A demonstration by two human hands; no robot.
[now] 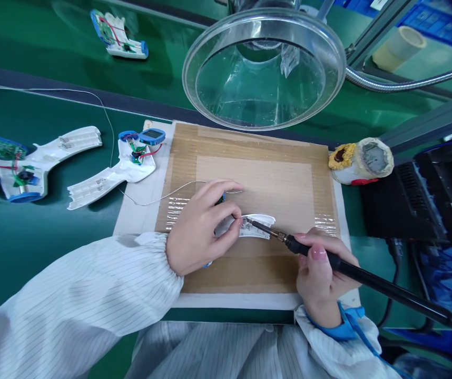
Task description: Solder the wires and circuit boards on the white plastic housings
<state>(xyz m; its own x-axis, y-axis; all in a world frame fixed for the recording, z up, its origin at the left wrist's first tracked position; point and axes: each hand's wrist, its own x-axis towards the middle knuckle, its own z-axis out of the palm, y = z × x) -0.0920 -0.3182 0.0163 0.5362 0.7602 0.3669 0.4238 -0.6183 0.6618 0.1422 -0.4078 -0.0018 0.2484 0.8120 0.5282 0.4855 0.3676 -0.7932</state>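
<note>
Housing: the white plastic housing (256, 227) lies just right of your left hand.
Left hand (199, 229): closed, holding it.
Right hand (323, 269): narrow grip on the soldering iron (352, 270) (tip just over the housing).

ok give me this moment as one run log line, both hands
left hand: holds white plastic housing | right hand: holds soldering iron, tip at housing | under them: cardboard mat

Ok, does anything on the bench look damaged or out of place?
One thing: the white plastic casing left of the cardboard mat has a jagged end on its lower arm, unlike the neat end on the matching casing further left. It may be broken, though that's hard to confirm from here.
</note>
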